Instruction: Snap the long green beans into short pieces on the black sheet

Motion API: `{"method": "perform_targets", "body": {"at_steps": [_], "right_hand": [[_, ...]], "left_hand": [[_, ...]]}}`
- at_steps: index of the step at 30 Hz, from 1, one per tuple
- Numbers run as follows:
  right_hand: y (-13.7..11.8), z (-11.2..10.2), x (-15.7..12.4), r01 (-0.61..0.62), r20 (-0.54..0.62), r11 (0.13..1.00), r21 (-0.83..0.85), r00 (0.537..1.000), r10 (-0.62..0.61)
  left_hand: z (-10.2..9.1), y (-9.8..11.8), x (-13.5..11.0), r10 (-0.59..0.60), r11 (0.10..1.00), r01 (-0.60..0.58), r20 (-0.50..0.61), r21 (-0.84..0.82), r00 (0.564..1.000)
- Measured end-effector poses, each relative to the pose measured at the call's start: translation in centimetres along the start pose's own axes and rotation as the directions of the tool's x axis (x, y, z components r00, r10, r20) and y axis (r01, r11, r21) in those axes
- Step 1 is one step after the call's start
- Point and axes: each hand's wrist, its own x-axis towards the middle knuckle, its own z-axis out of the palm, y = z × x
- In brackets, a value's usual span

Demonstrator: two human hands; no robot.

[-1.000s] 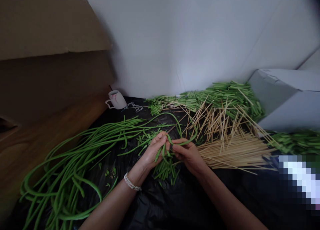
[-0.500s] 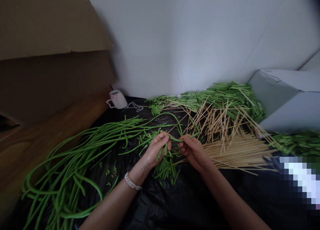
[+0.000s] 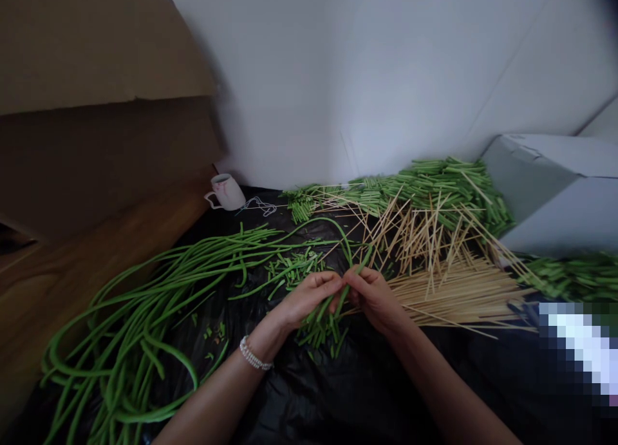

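Observation:
My left hand (image 3: 309, 297) and my right hand (image 3: 374, 297) meet at the middle, fingertips pinched together on one long green bean (image 3: 360, 261) that runs up and away from them. The left hand also holds several short cut bean pieces (image 3: 324, 308) under its fingers. A small heap of cut pieces (image 3: 321, 332) lies on the black plastic sheet (image 3: 338, 387) just below both hands. A white bead bracelet sits on my left wrist.
A big tangle of long beans (image 3: 145, 322) spreads at the left. Wooden skewers (image 3: 444, 277) lie in a loose pile at the right, with cut bean piles (image 3: 434, 184) behind. A white mug (image 3: 224, 192), a cardboard box (image 3: 96, 97) and a grey box (image 3: 555, 187) border the sheet.
My hands came together from a small gap and dropped slightly. The looped stretch of bean between them is drawn in, and only a short straight piece sticks up.

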Motion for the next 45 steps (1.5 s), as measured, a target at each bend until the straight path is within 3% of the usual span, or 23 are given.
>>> {"method": "perform_targets", "body": {"at_steps": [8,16,23,29,34,38,45], "right_hand": [[-0.1,-0.2,0.2,0.013,-0.023,0.996,-0.086,1.000,-0.015],[-1.2,-0.3,0.0,0.018,-0.073,0.995,0.102,0.997,-0.011],[-0.9,-0.2,-0.1,0.031,-0.036,0.999,0.019,0.999,-0.031],[-0.8,-0.4,0.2,0.083,-0.065,0.996,0.016,0.994,-0.082],[-0.4,-0.1,0.0,0.131,-0.046,0.983,-0.126,0.989,-0.137],[0.0,0.4,-0.3,0.102,0.013,0.975,-0.199,0.995,-0.101],[-0.1,0.2,-0.4,0.040,0.052,0.995,-0.094,0.998,-0.035]], "left_hand": [[-0.3,0.1,0.0,-0.028,0.998,0.026,0.027,0.060,0.999],[-0.2,0.3,-0.2,-0.077,0.994,0.076,0.013,0.074,0.997],[-0.3,0.3,-0.2,-0.070,0.994,0.064,0.055,0.092,0.996],[-0.3,-0.2,0.1,-0.014,1.000,0.013,-0.099,-0.014,0.995],[-0.2,-0.4,0.4,0.068,0.989,-0.094,-0.219,-0.110,0.973],[-0.4,-0.1,0.6,0.103,0.957,-0.171,-0.277,-0.235,0.955],[-0.6,0.4,0.6,0.097,0.913,-0.156,-0.169,-0.377,0.981]]}}
